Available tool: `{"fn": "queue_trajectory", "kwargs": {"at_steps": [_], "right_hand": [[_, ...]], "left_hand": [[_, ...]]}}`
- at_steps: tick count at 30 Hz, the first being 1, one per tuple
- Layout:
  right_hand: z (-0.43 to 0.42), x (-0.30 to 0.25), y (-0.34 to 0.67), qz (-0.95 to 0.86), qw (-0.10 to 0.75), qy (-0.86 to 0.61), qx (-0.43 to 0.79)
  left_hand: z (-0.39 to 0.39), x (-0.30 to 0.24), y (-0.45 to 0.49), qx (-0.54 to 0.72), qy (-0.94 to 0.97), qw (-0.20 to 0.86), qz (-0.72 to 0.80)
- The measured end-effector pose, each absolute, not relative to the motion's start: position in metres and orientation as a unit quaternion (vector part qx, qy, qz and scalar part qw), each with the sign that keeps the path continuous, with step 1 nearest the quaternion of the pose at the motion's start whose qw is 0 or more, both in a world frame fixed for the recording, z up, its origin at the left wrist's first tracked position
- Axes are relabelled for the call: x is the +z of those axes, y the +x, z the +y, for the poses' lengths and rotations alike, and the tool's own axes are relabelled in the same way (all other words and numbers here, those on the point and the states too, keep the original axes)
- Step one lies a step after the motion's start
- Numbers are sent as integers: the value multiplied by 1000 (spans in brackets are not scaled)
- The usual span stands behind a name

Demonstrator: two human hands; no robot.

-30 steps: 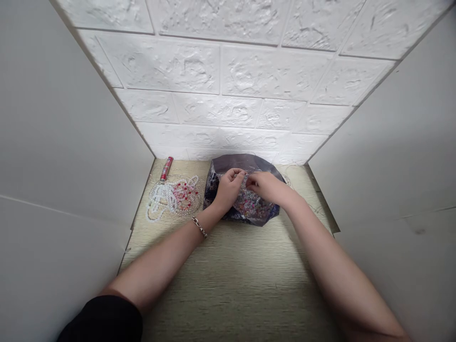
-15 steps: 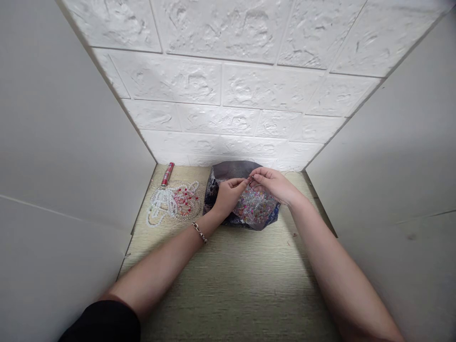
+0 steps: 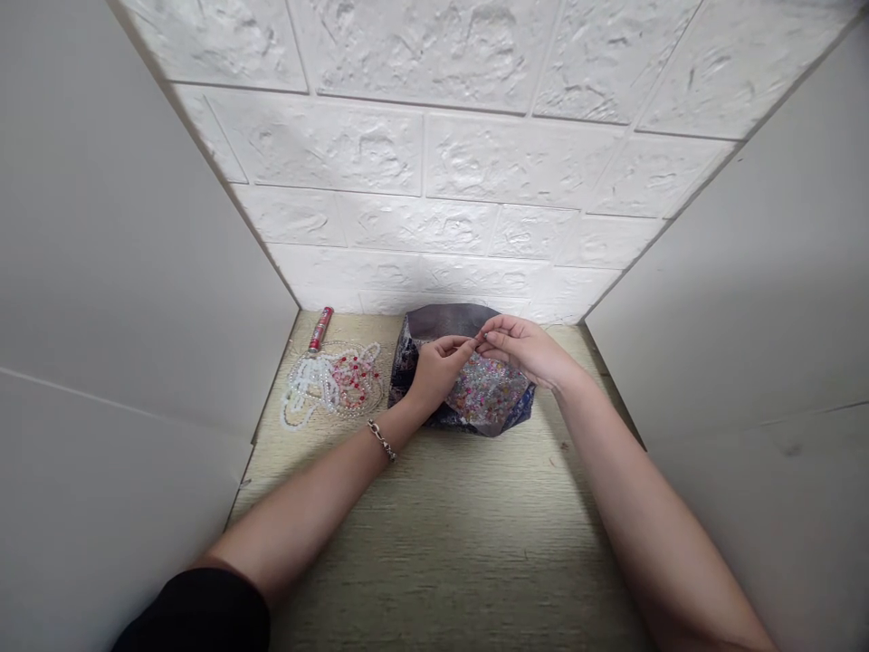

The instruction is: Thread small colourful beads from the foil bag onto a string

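Note:
A dark, shiny bag point(image 3: 434, 322) lies open at the back of the table, full of small mixed-colour beads point(image 3: 485, 395). Both my hands hover over it with their fingertips meeting. My left hand point(image 3: 436, 367), with a chain bracelet on the wrist, is pinched, thumb against forefinger. My right hand point(image 3: 524, 348) is pinched too, its fingertips pointing left at the left hand's. Whatever sits between the fingertips is too small to make out. To the left of the bag lies a heap of strung white and red beads point(image 3: 332, 382).
A small red tube point(image 3: 320, 329) lies at the back left by the wall. White panels close in both sides of the pale wood-grain table point(image 3: 448, 534), and a white brick-pattern wall stands behind.
Both hands have lifted out of the beads and come together, fingertip to fingertip, above the bag. The view has tilted slightly.

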State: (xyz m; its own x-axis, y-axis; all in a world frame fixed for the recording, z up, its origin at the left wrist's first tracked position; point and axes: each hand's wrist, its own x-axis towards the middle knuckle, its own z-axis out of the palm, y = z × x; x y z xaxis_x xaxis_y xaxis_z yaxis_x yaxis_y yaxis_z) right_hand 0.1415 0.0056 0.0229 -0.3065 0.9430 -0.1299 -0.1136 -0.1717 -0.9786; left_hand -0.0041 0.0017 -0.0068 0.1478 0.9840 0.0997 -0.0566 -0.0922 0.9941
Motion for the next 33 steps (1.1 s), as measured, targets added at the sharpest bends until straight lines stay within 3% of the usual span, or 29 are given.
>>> {"fn": "queue_trajectory", "kwargs": {"at_steps": [33], "right_hand": [[3,24,138,-503,393,-441,630]], "left_hand": [[0,-6,-3,498,568,508,415]]}}
